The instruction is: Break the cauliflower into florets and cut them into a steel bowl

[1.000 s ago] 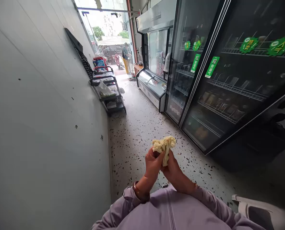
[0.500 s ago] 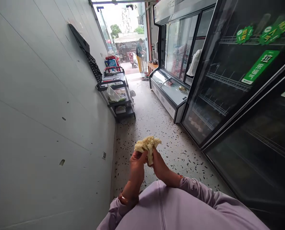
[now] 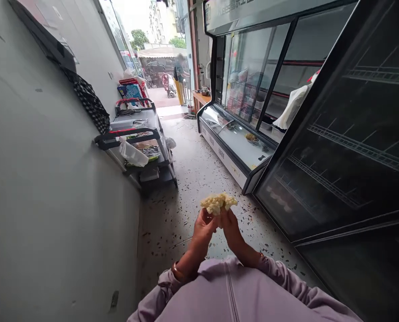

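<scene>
A pale yellow cauliflower piece (image 3: 218, 203) is held up in front of my chest over the speckled floor. My left hand (image 3: 202, 229) grips its stem from the left, fingers closed round it. From the right, my right hand (image 3: 232, 228) pinches the same stem, touching the left hand. Both arms wear lilac sleeves, and a brown bangle (image 3: 177, 273) sits on my left wrist.
A plain wall runs along the left. A black cart (image 3: 137, 150) with bags and trays stands against it ahead. Glass-door fridges (image 3: 337, 147) and a low display freezer (image 3: 235, 147) line the right. A person (image 3: 178, 82) stands at the far doorway.
The view has advanced down the aisle, so the cart and freezer look nearer. Both hands keep their grip on the cauliflower, held a little lower and closer together.
</scene>
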`<state>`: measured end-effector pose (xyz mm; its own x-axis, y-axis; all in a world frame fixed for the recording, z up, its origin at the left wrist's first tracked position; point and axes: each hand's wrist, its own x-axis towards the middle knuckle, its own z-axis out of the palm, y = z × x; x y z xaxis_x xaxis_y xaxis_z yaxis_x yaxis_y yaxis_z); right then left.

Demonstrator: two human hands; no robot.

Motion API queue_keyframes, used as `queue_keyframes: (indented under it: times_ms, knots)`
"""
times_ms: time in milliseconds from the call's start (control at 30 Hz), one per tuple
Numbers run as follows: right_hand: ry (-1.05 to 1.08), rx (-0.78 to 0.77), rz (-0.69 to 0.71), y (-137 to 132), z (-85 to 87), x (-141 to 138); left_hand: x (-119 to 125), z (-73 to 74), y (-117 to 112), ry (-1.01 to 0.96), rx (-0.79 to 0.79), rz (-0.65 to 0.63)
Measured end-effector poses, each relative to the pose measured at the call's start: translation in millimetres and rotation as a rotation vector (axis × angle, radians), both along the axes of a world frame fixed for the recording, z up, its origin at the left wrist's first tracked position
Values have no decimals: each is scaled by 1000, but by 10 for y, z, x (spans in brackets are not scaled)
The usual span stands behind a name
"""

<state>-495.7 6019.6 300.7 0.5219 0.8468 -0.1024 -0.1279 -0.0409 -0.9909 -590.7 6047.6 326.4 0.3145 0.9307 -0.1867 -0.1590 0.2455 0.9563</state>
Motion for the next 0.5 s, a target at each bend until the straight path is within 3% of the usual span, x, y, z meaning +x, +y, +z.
queue_keyframes:
  times_ms: [100, 233, 367, 500]
  knots:
    - [-197, 7, -123, 672, -80, 145, 192, 40, 794, 45, -14, -84]
    - [-327, 12, -139, 1528, -235, 271, 343, -107, 1767, 100, -44, -131]
    - [-337, 48, -59, 2578, -364, 368, 388, -211, 2759, 145, -3, -29]
    - [-339, 162, 55, 3758, -340, 491, 434, -121, 3770, 238, 84, 122]
